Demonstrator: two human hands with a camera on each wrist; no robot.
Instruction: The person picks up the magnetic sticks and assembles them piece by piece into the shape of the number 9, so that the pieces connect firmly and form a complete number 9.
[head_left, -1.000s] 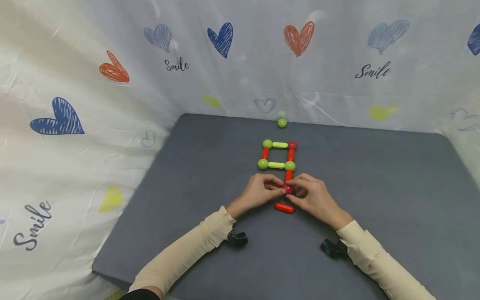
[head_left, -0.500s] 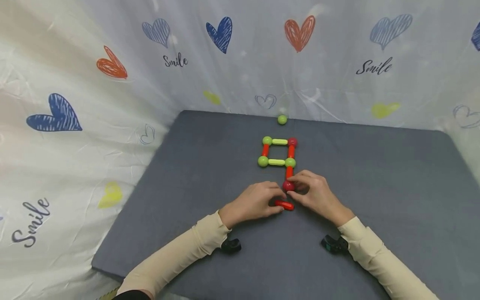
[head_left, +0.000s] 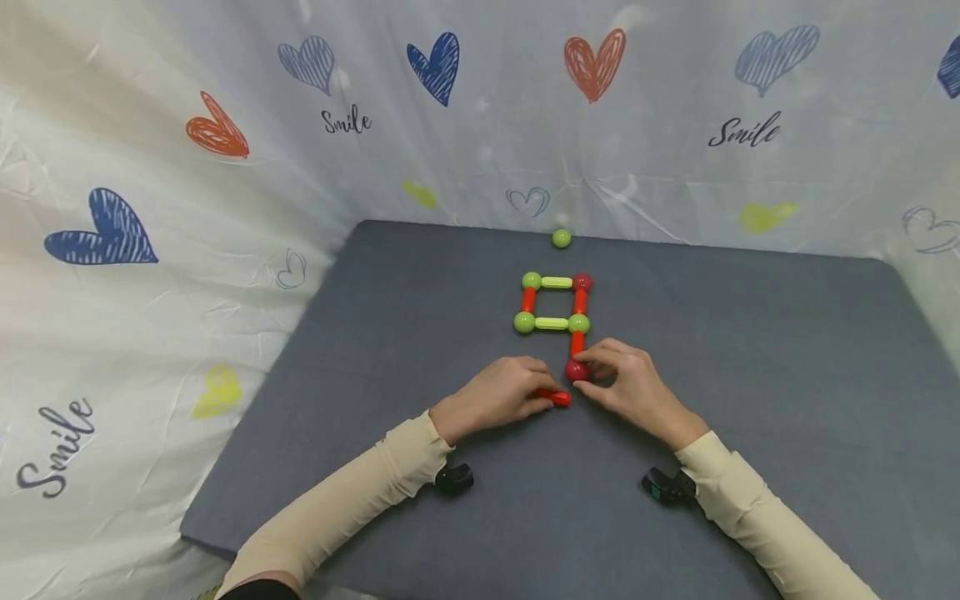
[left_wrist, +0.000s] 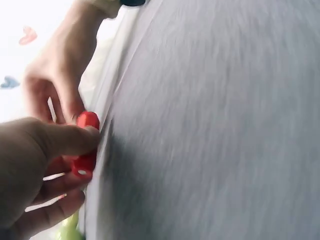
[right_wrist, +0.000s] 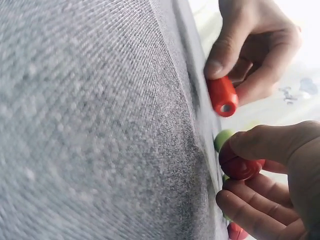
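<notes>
My left hand pinches a loose red rod between thumb and fingers, close to the tabletop; a metal tip shows at the rod's end in the right wrist view. My right hand holds a red ball between thumb and fingertips. That ball sits at the near end of a red rod, which runs down from the square's near right green ball. The square beyond has green balls, one red ball, yellow-green rods and red rods. A small gap separates the held rod from the red ball.
A loose green ball lies at the table's far edge, by the curtain printed with hearts. The grey tabletop spreads out on both sides of the hands.
My left hand has let go of the red ball, moved toward me and picked up the loose red rod, shifting it slightly left. My right hand has stayed on the red ball.
</notes>
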